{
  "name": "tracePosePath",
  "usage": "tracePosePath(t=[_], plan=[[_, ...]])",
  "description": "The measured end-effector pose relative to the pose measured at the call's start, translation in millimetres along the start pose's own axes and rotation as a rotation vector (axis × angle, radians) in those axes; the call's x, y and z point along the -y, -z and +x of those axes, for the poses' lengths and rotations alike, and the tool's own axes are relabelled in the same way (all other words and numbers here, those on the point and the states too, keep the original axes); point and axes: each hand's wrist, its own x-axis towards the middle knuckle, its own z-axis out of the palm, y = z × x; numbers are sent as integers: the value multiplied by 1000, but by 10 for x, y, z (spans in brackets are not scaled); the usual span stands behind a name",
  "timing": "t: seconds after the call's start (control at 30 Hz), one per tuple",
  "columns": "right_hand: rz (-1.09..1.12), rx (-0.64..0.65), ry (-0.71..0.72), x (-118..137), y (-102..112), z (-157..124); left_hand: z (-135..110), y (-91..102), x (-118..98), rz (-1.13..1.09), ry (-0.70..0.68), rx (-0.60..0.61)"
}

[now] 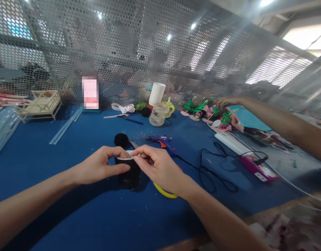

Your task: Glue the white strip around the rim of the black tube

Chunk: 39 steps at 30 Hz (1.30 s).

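A black-covered paper cup (129, 174) with a white rim stands at the middle of the blue table. My left hand (104, 165) grips its left side, thumb outside and fingers over the rim. With thumb and index finger together, my right hand (160, 167) pinches at the right of the rim; whether a small strand is in the pinch I cannot tell. Just behind the cup lies a black yarn ball (121, 140). Scissors with a yellow handle (165, 192) are partly hidden beneath my right hand, their blades pointing away.
A blue glue gun (164, 141) lies behind my right hand, its black cord running to a purple power strip (258, 169). Farther back are a clear plastic jar (158, 115), stacked paper cups (157, 93) and pink-green crafts (223, 120). Another person's arm (278, 120) reaches in at right.
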Motion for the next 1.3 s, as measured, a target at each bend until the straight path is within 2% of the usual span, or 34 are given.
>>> tracePosePath(t=[0.17, 0.43, 0.67, 0.87, 1.07, 1.13, 1.2, 1.27, 1.3], plan=[[-2, 17, -31, -16, 8, -39, 16, -41, 25, -84, 19, 31], [-27, 33, -70, 9, -16, -39, 10, -28, -2, 36, -24, -18], [-49, 22, -75, 63, -59, -35, -7, -91, -118, 28, 87, -102], [-86, 31, -86, 78, -73, -50, -15, -90, -136, -3, 84, -108], [-139, -63, -175, -2, -8, -66, 19, -23, -51, -24, 70, -207], [-117, -29, -216, -36, 6, -90, 39, -3, 1, -58, 85, -235], [-65, 90, -240, -52, 21, -121, 58, 13, 54, -87, 99, -242], [-19, 187, -215, -46, 58, -142, 71, 32, 98, -103, 97, -237], [-6, 190, -185, -38, 91, -141, 73, 43, 112, -104, 93, -229]])
